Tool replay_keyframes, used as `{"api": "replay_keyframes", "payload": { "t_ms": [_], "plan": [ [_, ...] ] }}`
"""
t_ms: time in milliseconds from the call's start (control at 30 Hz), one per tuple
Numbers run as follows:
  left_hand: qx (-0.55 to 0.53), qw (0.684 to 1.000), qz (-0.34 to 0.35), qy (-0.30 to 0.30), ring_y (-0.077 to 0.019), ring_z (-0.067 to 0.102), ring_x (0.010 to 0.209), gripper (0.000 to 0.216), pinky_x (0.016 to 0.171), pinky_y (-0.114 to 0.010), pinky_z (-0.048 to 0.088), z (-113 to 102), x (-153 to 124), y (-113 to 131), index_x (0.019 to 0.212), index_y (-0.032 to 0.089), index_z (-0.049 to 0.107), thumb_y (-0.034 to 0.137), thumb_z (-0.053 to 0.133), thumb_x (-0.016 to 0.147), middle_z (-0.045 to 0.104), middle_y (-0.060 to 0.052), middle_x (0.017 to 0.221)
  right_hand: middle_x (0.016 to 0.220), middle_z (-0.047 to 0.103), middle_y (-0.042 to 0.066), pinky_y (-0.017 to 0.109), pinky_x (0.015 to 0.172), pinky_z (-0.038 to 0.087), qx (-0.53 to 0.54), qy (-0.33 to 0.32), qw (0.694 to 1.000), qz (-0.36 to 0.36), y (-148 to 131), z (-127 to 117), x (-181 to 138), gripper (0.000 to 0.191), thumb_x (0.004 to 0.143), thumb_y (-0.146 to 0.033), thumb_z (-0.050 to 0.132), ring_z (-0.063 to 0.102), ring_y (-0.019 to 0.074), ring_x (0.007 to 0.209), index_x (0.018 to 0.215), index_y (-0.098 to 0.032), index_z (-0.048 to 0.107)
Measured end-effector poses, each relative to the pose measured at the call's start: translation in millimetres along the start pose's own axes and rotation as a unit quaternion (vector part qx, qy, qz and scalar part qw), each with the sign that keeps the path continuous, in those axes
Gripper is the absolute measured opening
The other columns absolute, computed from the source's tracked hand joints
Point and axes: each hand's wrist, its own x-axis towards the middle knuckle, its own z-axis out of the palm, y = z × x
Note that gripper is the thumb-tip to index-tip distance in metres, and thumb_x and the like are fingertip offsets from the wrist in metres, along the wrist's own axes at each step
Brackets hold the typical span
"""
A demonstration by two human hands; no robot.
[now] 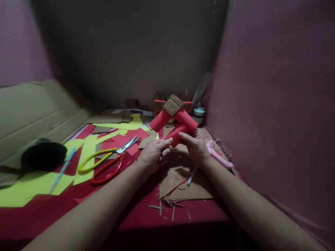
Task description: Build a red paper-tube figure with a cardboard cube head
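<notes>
Over the table, both hands hold a craft piece made of red paper tubes (188, 119) and a square of corrugated cardboard (173, 105). My left hand (157, 153) is closed, thumb and finger pinching the near end of the lower red tube (176, 135). My right hand (195, 146) grips that lower tube from the right, its thumb on top and its other fingers hidden behind. Two tubes slope down from the cardboard square like a roof above the lower one. Whether the lower tube is joined to the others cannot be told.
Large scissors (120, 150) lie spread at left among yellow paper (87, 157) and red scraps. A pink glue gun (220, 157) lies right of my right hand. Below are a cardboard sheet (201, 190) with trimmings and a glue stick (192, 175). A lidded jar (199, 115) stands behind.
</notes>
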Motion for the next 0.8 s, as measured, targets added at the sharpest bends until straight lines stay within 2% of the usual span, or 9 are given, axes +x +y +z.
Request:
{"api": "replay_keyframes", "payload": {
  "t_ms": [400,800],
  "plan": [
    [0.0,1.0,-0.002,-0.003,-0.0034,0.025,0.029,0.037,0.029,-0.016,0.02,-0.5,0.4,0.0,0.056,0.018,0.049,0.028,0.078,0.077,0.04,0.006,0.037,0.085,0.073,-0.003,0.028,0.072,0.058,-0.008,-0.008,1.0,-0.002,2.5,-3.1,-0.1,0.026,0.068,-0.027,0.086,0.066,0.0134,0.073,0.09,-0.022,0.074],
    [-0.001,1.0,-0.003,0.0,-0.0028,0.025,0.029,0.038,0.029,-0.014,0.022,0.1,-1.4,-1.0,0.057,0.018,0.048,0.029,0.079,0.075,0.041,0.007,0.038,0.084,0.073,-0.003,0.027,0.069,0.057,-0.008,0.003,1.0,0.004,1.4,-2.1,0.8,0.029,0.063,-0.028,0.087,0.065,0.0136,0.072,0.087,-0.021,0.074]
  ]
}}
